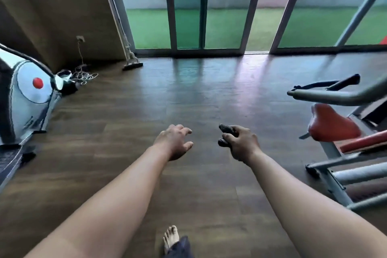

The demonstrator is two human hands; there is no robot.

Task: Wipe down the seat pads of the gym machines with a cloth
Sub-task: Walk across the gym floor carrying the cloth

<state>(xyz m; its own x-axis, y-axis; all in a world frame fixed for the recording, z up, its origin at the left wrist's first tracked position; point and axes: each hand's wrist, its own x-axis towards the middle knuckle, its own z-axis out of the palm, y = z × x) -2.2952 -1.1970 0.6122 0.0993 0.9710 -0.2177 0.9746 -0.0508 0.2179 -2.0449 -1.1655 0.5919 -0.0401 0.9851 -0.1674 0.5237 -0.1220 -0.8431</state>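
Two gym machines stand on the floor [209,94]: one silver-and-black machine [27,98] at the left and one grey-framed machine [360,174] at the right. The right one carries two red pads, one saddle-shaped seat [333,123] and one long pad [364,141] just beside it, plus one grey handlebar [326,94]. The left one shows one red disc [38,82]. There are two bare hands, the left hand [173,142] and the right hand [243,144], one dark cloth [227,130] and one bare foot [170,236]. Farther back are one socket [80,38], one tangle of cable [83,75] and one long-handled floor tool [133,65].
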